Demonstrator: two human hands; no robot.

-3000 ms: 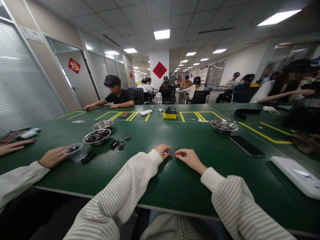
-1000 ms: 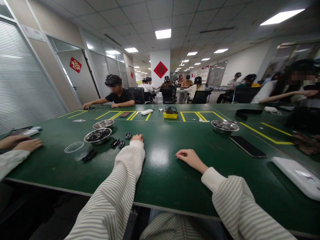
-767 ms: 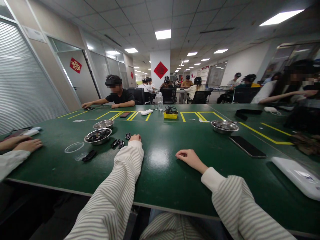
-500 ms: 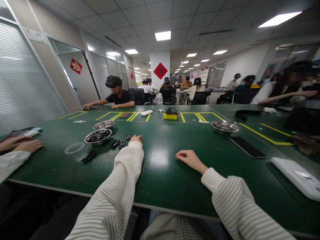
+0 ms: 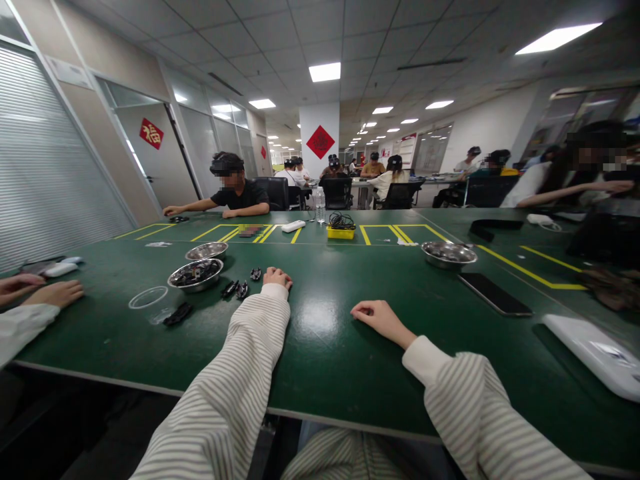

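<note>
Head view: the left hand (image 5: 278, 277) lies palm down with fingers loosely bent, just beside the small black parts (image 5: 242, 289) — whether it grips anything, I cannot tell. The right hand (image 5: 376, 313) is curled with thumb and fingertips together; any contents are hidden. Three seconds ago the left hand was near the right; now they are well apart. Green tabletop (image 5: 330, 373) spans between them, its near edge crossing under both sleeves, with the phone (image 5: 495, 295) beyond the right hand's outer side.
</note>
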